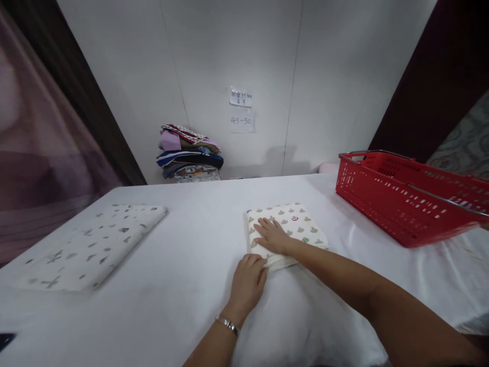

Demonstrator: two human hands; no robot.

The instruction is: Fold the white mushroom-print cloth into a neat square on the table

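A small folded cream cloth (296, 224) with a mouse-head print lies on the white table (183, 285), right of centre. My right hand (272, 237) lies flat on the cloth's left part, fingers stretched out. My left hand (247, 283), with a bracelet at the wrist, rests at the cloth's near left corner, its fingers curled onto the cloth's edge.
A larger folded white cloth (91, 247) with grey marks lies at the left. A red plastic basket (405, 196) stands at the right. A stack of folded clothes (190, 153) sits against the back wall, beside paper labels (241, 109).
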